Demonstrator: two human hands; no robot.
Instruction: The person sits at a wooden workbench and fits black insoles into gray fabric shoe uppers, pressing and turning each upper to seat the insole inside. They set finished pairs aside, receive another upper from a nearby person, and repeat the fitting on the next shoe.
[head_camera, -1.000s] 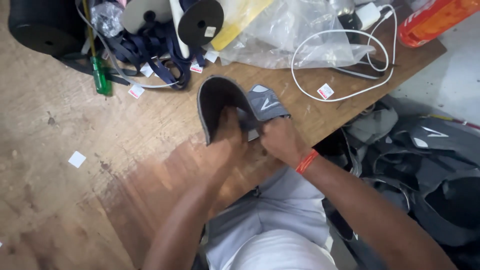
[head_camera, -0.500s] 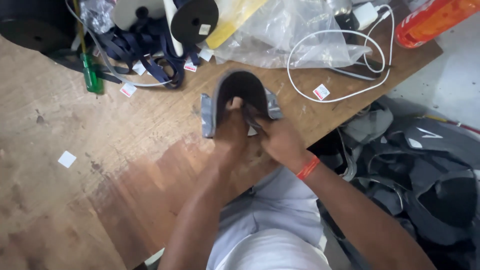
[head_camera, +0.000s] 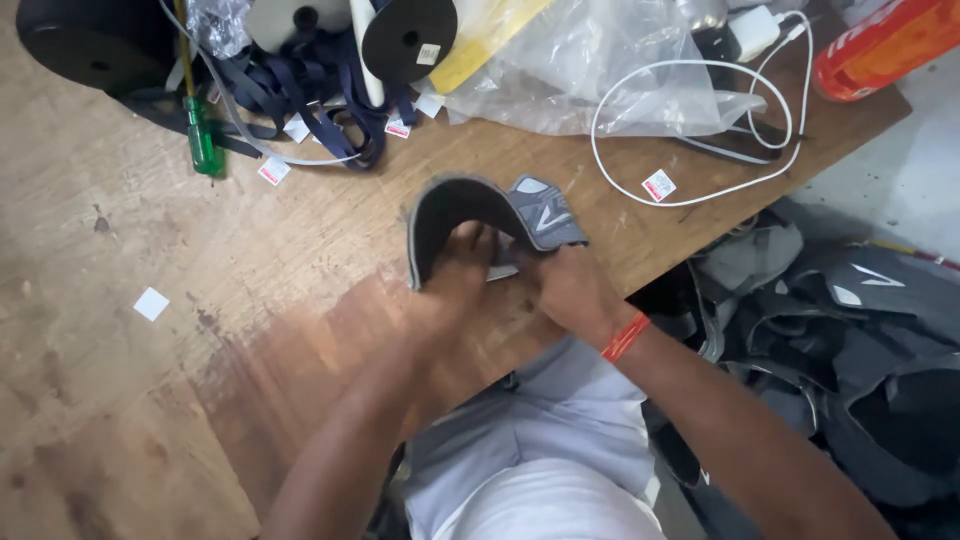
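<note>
Head view, left to right: a green screwdriver (head_camera: 201, 135) lies on the tabletop (head_camera: 120, 400). The left hand (head_camera: 458, 275) now pushes inside the folded grey pad (head_camera: 455, 215), which a second ago lay flatter. The right hand (head_camera: 565, 285) pinches the pad's flap. A white cable (head_camera: 690, 130) loops beyond.

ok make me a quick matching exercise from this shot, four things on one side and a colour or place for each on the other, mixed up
Things:
1. screwdriver
2. cable
3. wrist band
4. shoe upper

Descriptions:
A. white, looped on the table's right side
B. held by the left hand and the right hand
C. green handle, far left by the dark straps
D. orange-red, on the right arm

Pairs: 1-C, 2-A, 3-D, 4-B
</note>
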